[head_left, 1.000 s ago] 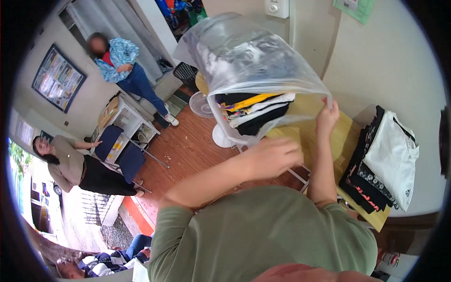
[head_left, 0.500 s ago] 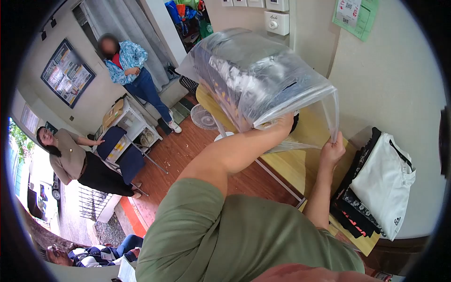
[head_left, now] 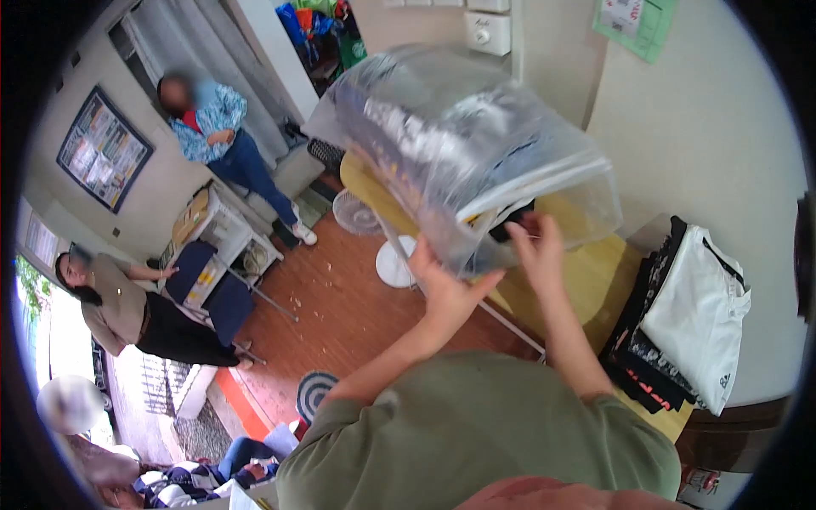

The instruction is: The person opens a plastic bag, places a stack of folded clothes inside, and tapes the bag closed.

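Note:
A large clear plastic bag (head_left: 476, 127) with folded dark, grey and white clothes inside lies on the light wooden table (head_left: 586, 289). Its mouth faces me, and a bit of black cloth (head_left: 514, 223) shows there. My left hand (head_left: 446, 293) is at the bag's lower left corner, thumb spread away from the fingers and against the plastic. At the mouth, my right hand (head_left: 540, 251) has its thumb and fingers close together on the thin plastic edge. To the right, a stack of folded clothes sits on the table, with a white shirt (head_left: 693, 314) on top.
A white fan (head_left: 357, 212) stands on the floor beyond the table. One person (head_left: 208, 127) stands by the curtain, another (head_left: 127, 306) beside a dark blue folding chair (head_left: 212, 289). A further person (head_left: 195, 480) sits at lower left. A wall rises behind the clothes stack.
My left arm has drawn back from across the bag's mouth, and the hand is now at its lower left corner. My right hand has moved left along the opening.

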Motion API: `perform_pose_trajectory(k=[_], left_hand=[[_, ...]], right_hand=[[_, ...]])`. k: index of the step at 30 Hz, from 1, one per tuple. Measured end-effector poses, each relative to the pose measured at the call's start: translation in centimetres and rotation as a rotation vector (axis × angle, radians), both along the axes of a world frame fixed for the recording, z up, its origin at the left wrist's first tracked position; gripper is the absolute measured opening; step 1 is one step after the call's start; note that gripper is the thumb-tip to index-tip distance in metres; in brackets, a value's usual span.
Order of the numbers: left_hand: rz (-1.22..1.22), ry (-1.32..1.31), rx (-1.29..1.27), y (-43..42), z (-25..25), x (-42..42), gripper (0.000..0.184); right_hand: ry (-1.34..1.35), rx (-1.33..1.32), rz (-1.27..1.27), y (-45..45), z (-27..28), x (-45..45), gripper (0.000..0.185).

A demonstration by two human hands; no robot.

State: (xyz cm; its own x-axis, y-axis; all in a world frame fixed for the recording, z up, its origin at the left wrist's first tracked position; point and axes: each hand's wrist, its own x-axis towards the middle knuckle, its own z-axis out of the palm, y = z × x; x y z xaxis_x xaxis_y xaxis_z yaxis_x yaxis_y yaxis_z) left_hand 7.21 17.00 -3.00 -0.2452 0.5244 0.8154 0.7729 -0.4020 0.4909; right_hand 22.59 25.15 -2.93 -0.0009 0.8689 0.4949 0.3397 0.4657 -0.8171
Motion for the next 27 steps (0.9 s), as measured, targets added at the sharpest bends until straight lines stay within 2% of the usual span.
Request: perform_pose_trajectory(k=[1, 2, 4, 5, 8, 9, 12, 13, 15, 18, 19, 22, 25, 26, 27], left_hand=[[0.081, -0.049, -0.111, 0.8, -0.4, 1.0, 0.096], [0.176, 0.007, -0.253, 1.7, -0.7, 1.1, 0.088], [0.006, -0.191, -0.174, 4.0, -4.7, -0.7, 0.074], [-0.078, -0.286, -0.118, 5.0, -5.7, -1.5, 0.068], [-0.229, -0.33, -0.24, 0.8, -3.8, -1.7, 0.06], [-0.21, -0.253, -0.193, 0.5, -4.0, -1.7, 0.06], [-0.199, -0.062, -0.365, -0.2, -3.4, -2.2, 0.066], [-0.229, -0.035, -0.325, -0.2, -3.5, -2.2, 0.067], [-0.281, 0.027, -0.245, -0.3, -3.7, -2.4, 0.068], [-0.487, 0.057, -0.598, -1.0, -1.5, -3.4, 0.072], [-0.62, 0.149, -0.497, -0.4, -2.4, -4.4, 0.063], [-0.573, 0.404, 0.021, -0.9, 1.0, -11.0, 0.043], [-0.04, -0.314, 0.137, 1.6, -0.1, -23.1, 0.014], [0.097, -0.339, 0.26, 3.5, 1.6, -28.2, 0.017], [0.009, -0.677, 0.14, 5.4, 1.6, -33.6, 0.023]], right_hand=[[-0.032, -0.167, 0.087, 1.1, -1.7, -1.3, 0.055], [0.109, -0.426, 0.198, 3.5, -4.9, -2.0, 0.061], [0.275, -0.72, 0.321, 6.1, -4.9, -2.0, 0.058], [0.403, -0.809, 0.374, 5.4, -2.6, -2.0, 0.056], [0.4, -0.875, 0.291, 2.9, 0.9, -3.6, 0.053], [0.571, -0.74, 0.439, 4.5, -1.6, -4.5, 0.049], [0.632, -0.724, 0.363, 8.2, -4.6, -5.9, 0.044], [0.632, -0.731, 0.326, 8.2, -4.8, -5.8, 0.053], [0.607, -0.73, 0.292, 8.1, -5.0, -5.7, 0.054], [0.523, -0.659, 0.272, 6.8, -4.1, -3.9, 0.054], [0.483, -0.615, 0.26, 6.0, -3.7, -3.2, 0.055], [0.392, -0.472, 0.194, 3.9, -2.3, -1.6, 0.055], [0.323, -0.333, 0.091, 3.1, -1.1, -0.5, 0.056], [0.303, -0.292, 0.05, 3.1, -0.9, -0.4, 0.056], [0.283, -0.252, 0.004, 3.1, -0.5, -0.2, 0.056]])
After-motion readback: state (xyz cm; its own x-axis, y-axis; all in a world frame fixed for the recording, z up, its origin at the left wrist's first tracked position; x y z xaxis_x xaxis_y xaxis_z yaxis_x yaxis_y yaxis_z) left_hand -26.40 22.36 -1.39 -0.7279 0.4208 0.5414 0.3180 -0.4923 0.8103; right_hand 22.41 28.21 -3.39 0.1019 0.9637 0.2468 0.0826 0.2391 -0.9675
